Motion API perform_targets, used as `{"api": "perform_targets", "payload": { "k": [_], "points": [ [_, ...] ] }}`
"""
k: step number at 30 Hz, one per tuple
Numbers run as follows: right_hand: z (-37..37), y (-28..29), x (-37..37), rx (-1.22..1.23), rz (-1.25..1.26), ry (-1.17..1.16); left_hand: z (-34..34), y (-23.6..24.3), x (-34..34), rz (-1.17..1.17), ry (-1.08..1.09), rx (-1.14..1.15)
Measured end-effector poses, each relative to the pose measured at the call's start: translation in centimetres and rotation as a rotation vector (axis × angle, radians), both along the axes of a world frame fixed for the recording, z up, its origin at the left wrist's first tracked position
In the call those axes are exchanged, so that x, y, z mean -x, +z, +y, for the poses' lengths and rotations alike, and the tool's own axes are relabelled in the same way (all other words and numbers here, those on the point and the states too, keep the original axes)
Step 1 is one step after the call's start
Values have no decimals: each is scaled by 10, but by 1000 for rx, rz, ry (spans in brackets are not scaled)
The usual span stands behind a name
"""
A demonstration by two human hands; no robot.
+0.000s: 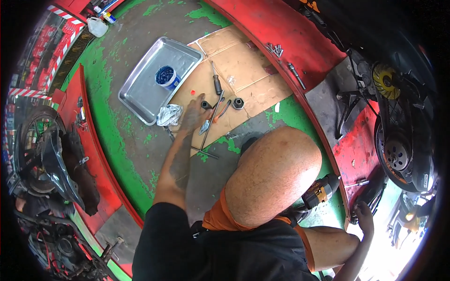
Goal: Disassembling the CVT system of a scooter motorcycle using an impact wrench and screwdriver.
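Observation:
My left hand (194, 114) reaches over the cardboard sheet (262, 91), its fingers apart around a small black socket (205, 105). I cannot tell whether they touch it. Close by lie a screwdriver (216, 84), pliers with orange handles (222, 111), a T-handle wrench (205, 138) and a larger black hex socket (238, 103). A tub of dark blue grease (167, 77) stands in the metal tray (133, 70), with a crumpled wrapper (169, 115) at its near corner. Low on the right, my right hand (363, 218) curls its fingers beside the red platform's edge; what they grip is hidden.
A black and yellow power tool (320, 192) lies beside my raised knee. Bolts (275, 49) and a metal rod-shaped tool (296, 76) rest on the red platform (262, 21). A motorbike's wheel (398, 154) is at right; another red ramp (89, 140) borders the left.

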State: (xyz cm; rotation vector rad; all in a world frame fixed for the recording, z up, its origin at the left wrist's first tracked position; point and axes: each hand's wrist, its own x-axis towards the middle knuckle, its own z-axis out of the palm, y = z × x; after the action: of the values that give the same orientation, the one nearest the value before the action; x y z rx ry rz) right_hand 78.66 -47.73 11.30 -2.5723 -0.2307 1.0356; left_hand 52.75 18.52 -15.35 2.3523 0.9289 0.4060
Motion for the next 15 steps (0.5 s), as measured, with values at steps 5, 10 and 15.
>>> {"api": "perform_targets", "payload": {
  "k": [5,10,15],
  "points": [
    [3,1,-1,-20,-193,39,-20,-11,-38,-119,140,59],
    [106,31,-24,-205,-394,258,-64,109,-100,-379,-138,607],
    [312,-2,-24,-926,399,-10,-112,203,-173,-55,-535,535]
  ]
}}
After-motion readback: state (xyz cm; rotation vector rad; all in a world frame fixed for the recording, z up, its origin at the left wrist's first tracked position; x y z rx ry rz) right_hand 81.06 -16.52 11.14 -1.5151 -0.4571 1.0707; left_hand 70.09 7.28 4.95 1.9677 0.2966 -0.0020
